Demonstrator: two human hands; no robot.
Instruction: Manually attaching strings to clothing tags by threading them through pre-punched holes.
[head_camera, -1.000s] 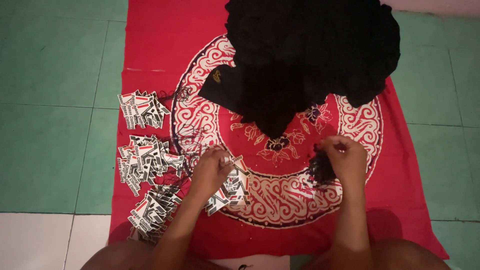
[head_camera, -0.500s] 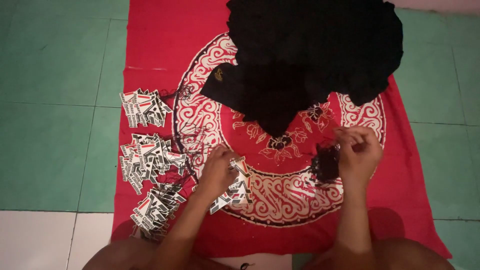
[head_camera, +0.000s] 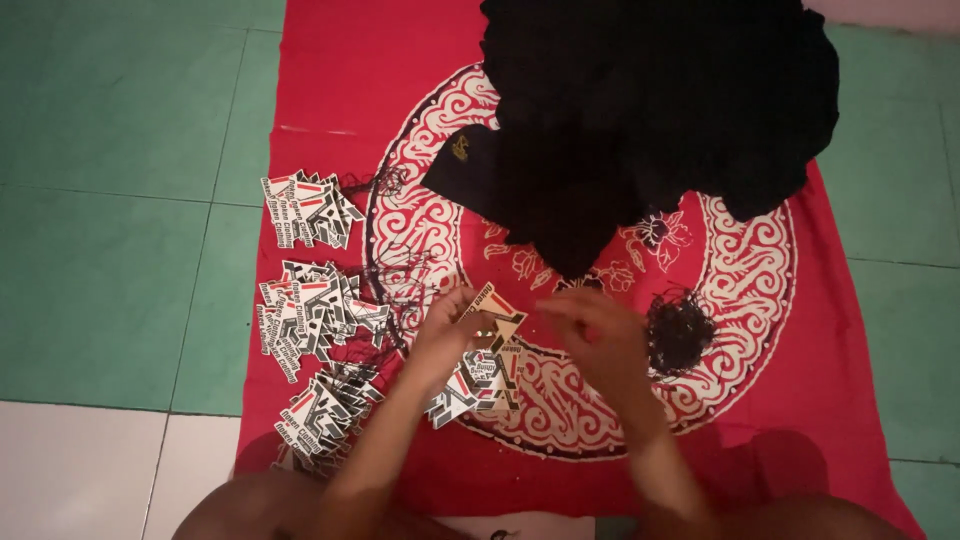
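My left hand (head_camera: 448, 335) holds a fan of black, white and red card tags (head_camera: 482, 375) over the red patterned cloth (head_camera: 340, 90). My right hand (head_camera: 590, 335) is blurred just right of the tags, fingers curled near the top tag; whether it pinches a string I cannot tell. A small tangle of black strings (head_camera: 680, 330) lies on the cloth to the right of that hand.
Three piles of tags with strings lie along the cloth's left edge: (head_camera: 308, 210), (head_camera: 310, 318), (head_camera: 325, 408). A heap of black garments (head_camera: 660, 110) covers the cloth's far part. Green floor tiles (head_camera: 110, 200) surround it, a white tile (head_camera: 80, 470) at near left.
My right hand has moved left from the tangle of black strings to the tags held in my left hand. The left hand has stayed about where it was.
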